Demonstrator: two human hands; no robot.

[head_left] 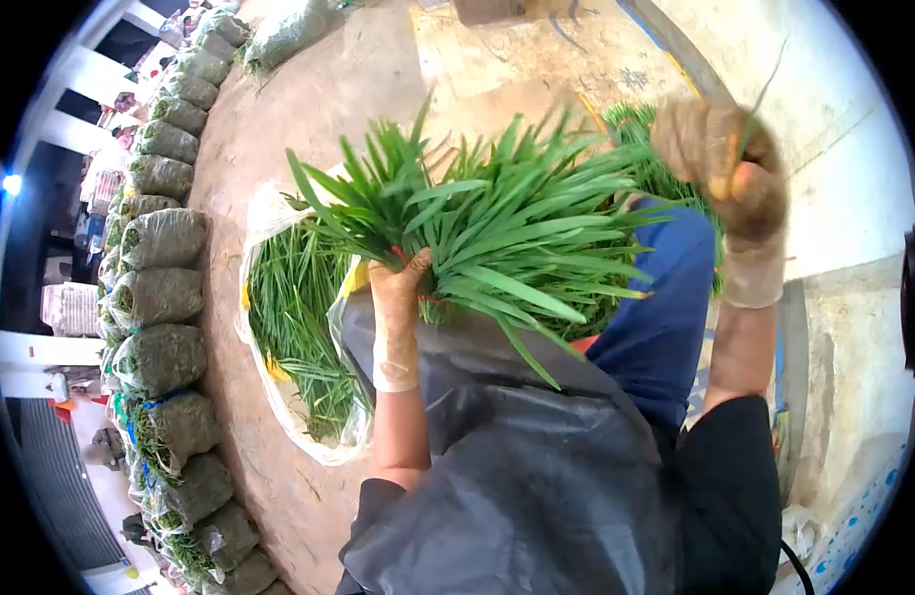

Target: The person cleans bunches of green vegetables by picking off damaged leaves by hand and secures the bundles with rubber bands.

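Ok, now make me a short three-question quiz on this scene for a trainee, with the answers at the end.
1. Which of the person's hands grips the bunch of green leaves?

2. True or false: the open plastic bag has leafy greens inside it.

3. Choose one. The right hand is:
A) inside the bag
B) flat on the dark apron
C) raised, with its fingers curled

Key:
1. The left hand.
2. True.
3. C.

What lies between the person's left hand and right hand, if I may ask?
A spread of long green leaves lies between the left hand and the right hand, as the head view shows.
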